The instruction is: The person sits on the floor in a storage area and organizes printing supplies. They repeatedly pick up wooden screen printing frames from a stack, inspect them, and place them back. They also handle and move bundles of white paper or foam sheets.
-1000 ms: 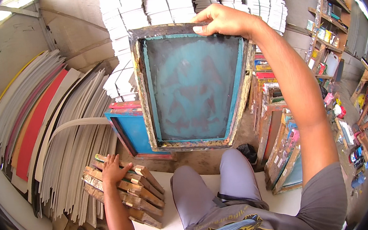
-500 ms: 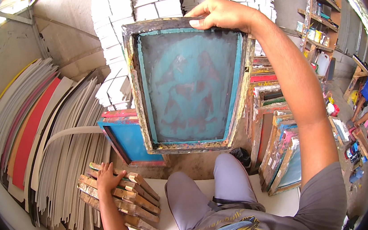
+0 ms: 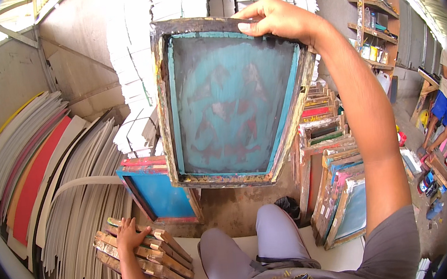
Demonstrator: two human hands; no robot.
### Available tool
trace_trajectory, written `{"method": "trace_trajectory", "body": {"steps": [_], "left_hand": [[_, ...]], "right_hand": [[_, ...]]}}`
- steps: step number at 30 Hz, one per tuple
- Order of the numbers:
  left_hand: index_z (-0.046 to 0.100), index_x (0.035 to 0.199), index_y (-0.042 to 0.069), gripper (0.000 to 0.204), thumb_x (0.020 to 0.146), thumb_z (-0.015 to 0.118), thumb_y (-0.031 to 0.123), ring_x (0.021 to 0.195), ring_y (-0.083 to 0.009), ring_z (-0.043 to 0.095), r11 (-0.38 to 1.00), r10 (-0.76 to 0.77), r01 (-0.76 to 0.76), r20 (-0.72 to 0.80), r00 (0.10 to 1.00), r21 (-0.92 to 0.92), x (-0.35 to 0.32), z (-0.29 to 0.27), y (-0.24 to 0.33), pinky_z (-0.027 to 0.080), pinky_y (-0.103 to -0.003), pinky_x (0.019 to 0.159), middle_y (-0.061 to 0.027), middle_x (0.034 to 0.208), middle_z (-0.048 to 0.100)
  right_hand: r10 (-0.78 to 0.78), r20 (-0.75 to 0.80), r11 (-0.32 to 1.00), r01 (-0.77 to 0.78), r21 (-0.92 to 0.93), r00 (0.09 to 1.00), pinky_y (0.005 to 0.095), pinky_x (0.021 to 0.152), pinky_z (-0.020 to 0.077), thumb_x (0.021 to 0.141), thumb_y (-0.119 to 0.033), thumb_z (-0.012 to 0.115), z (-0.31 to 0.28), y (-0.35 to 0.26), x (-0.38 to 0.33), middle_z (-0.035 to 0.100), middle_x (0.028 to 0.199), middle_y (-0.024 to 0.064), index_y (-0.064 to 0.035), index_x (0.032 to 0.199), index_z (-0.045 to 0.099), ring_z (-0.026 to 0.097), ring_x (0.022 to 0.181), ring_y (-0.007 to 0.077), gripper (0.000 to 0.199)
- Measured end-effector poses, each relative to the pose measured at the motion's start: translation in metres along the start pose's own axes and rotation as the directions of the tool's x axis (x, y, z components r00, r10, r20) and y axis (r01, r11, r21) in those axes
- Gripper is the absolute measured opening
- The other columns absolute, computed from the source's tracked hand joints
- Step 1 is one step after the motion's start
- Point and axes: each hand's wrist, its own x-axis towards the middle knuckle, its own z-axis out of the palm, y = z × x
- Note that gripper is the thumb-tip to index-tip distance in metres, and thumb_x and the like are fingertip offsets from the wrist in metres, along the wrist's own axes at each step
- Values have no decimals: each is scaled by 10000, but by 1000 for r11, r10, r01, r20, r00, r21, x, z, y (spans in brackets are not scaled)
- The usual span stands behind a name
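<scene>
item one: our right hand [image 3: 276,22], raised high and ahead of us, fingers curled over the top edge of a large wooden screen-printing frame with teal-stained mesh [image 3: 228,103]. the thumb presses on the near face of the top bar, the fingers wrap behind it, so the grip pinches that bar near its right corner. the frame hangs below the hand, lifted clear of the floor, tilted a little with its lower edge toward us, mesh facing us.

item two: our left hand [image 3: 129,235], low at the left, palm down with fingers spread flat on a stack of paint-marked wooden frames [image 3: 149,259] lying on the floor; it grasps nothing.

item three: a red-and-blue screen frame [image 3: 158,192], leaning upright on the floor just behind and below the held frame.

item four: a row of coloured wooden screen frames [image 3: 337,182], standing on edge at the right, beside our right forearm.

item five: a fan of leaning white, grey and red boards [image 3: 48,185], at the left, next to the stack.

item six: tall piles of white sheets [image 3: 134,67], against the back wall.

item seven: our knees in grey trousers [image 3: 245,246], below the held frame.

item eight: another person [image 3: 443,105], far right, well apart from us.
</scene>
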Motion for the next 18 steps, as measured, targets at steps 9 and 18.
{"method": "trace_trajectory", "body": {"steps": [9,18], "left_hand": [[445,1582,45,1044,854,629,771,1609,-287,208,1000,-2,2,-3,1000,-12,-1,1,-1,203,-464,1298,-132,1682,369],[462,1575,58,1035,846,642,770,1611,-289,204,1000,-11,11,3,1000,-29,-3,-2,-2,198,-470,1297,-139,1674,382]], "right_hand": [[-17,-78,999,13,-45,997,333,850,519,948,-324,750,-18,0,-9,758,1085,92,-69,1345,716,664,926,176,472],[61,-229,967,-1,254,971,285,916,515,1006,-271,700,-38,28,-24,727,1180,82,39,1373,652,661,1007,130,483]]}}
